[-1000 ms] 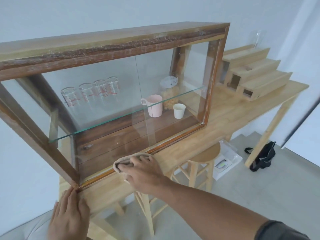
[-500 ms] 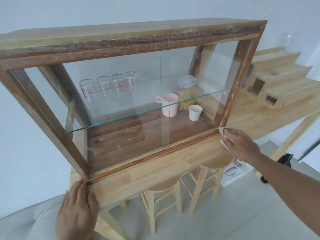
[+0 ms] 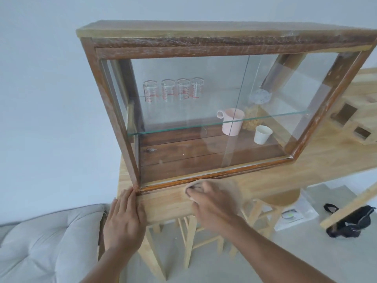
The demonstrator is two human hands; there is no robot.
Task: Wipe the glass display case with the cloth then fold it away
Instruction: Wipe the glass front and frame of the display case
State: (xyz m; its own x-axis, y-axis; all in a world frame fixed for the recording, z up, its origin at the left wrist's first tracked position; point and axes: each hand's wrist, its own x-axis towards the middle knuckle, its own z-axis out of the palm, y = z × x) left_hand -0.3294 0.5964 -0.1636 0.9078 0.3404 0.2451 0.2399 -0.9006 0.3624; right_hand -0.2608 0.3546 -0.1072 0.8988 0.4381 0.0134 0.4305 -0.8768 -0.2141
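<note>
Along the bottom rail of the case (image 3: 204, 178), the cloth (image 3: 193, 185) lies bunched under the right hand (image 3: 212, 201), whose fingers curl down on it. The left hand (image 3: 124, 219) rests flat and open on the worktop (image 3: 167, 203) at the case's corner, holding nothing. To wipe well, I think pressure should stay even, strokes overlapping along the rail.

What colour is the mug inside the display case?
Pale pink mug, seen best in the head view.
</note>
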